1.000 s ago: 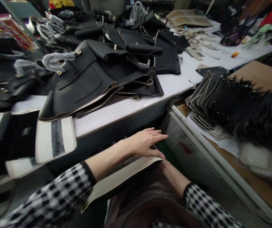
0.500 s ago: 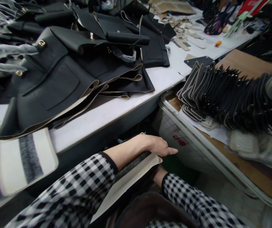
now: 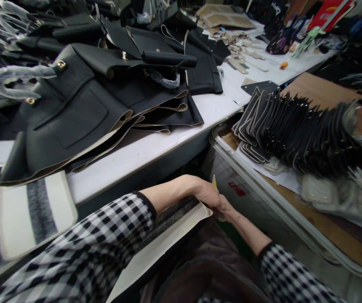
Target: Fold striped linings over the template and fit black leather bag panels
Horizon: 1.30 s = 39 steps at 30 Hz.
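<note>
My left hand (image 3: pixel 208 192) is bent over the far corner of a dark panel with a pale underside (image 3: pixel 165 244), which lies across my lap. Its fingers are curled and mostly hidden. My right hand (image 3: pixel 225 208) meets it at that corner, fingers closed against the left fingers; what lies between them is hidden. A small pointed yellow piece (image 3: pixel 214 181) sticks up beside the left hand, too small to name. Left of my sleeve is a white panel with a dark grey stripe (image 3: pixel 13 219).
Black leather bags (image 3: pixel 73 105) with wrapped handles are heaped on the white table (image 3: pixel 130 158). At the right, a clear plastic bin (image 3: pixel 247 189) stands below a row of black straps or tabs (image 3: pixel 307 130). Pale scraps (image 3: pixel 238 63) and an orange item (image 3: pixel 283 65) lie farther back.
My right hand has come up from under the panel to meet my left hand. The left index finger, stretched out before, is now curled in. The yellow piece shows more.
</note>
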Available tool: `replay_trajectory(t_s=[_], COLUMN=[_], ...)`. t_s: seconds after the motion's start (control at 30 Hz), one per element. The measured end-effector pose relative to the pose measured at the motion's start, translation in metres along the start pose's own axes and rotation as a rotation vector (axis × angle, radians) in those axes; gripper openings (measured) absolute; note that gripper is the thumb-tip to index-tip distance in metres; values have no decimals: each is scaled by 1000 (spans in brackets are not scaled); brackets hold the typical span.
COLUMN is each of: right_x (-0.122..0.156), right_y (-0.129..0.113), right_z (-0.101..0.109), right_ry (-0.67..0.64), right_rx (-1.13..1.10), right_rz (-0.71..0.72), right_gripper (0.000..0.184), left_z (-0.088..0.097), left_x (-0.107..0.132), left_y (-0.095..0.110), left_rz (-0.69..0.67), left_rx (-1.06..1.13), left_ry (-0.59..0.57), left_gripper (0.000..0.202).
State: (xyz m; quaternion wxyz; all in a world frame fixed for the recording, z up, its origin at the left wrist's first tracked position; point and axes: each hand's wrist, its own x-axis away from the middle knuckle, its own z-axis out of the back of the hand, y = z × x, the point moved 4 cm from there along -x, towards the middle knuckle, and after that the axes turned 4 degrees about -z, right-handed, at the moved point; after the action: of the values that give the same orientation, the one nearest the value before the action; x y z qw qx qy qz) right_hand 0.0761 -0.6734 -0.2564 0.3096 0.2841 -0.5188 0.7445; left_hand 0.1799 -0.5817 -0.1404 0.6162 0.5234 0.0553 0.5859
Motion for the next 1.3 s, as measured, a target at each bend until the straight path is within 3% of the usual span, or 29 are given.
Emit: replay_trajectory(t_s=[0.1, 0.2, 0.3, 0.37, 0.5, 0.63, 0.93, 1.3], right_x=[27, 69, 94, 94, 76, 67, 72, 78], right_y=[17, 25, 16, 4, -14, -15, -13, -14], right_z=[38, 60, 53, 40, 19, 13, 5, -14], right_ry=[-97, -313, -491, -528, -493, -497, -492, -340], right_rx=[14, 31, 100, 152, 211, 186, 82, -5], right_rz=[-38, -39, -81, -80, -33, -44, -82, -132], right_gripper=[41, 42, 49, 57, 61, 63, 63, 61], left_z=[2, 5, 4, 4, 7, 9, 10, 10], left_x=[-1, -1, -1, 0, 1, 2, 2, -2], left_y=[-3, -7, -8, -9, -7, -6, -5, -11], left_rz=[-34, -27, -32, -19, 16, 37, -25, -72], left_rx=[27, 99, 177, 197, 145, 128, 75, -2], left_ry=[-45, -71, -150, -192, -186, -191, -200, -195], left_gripper=[59, 78, 93, 96, 94, 89, 78, 71])
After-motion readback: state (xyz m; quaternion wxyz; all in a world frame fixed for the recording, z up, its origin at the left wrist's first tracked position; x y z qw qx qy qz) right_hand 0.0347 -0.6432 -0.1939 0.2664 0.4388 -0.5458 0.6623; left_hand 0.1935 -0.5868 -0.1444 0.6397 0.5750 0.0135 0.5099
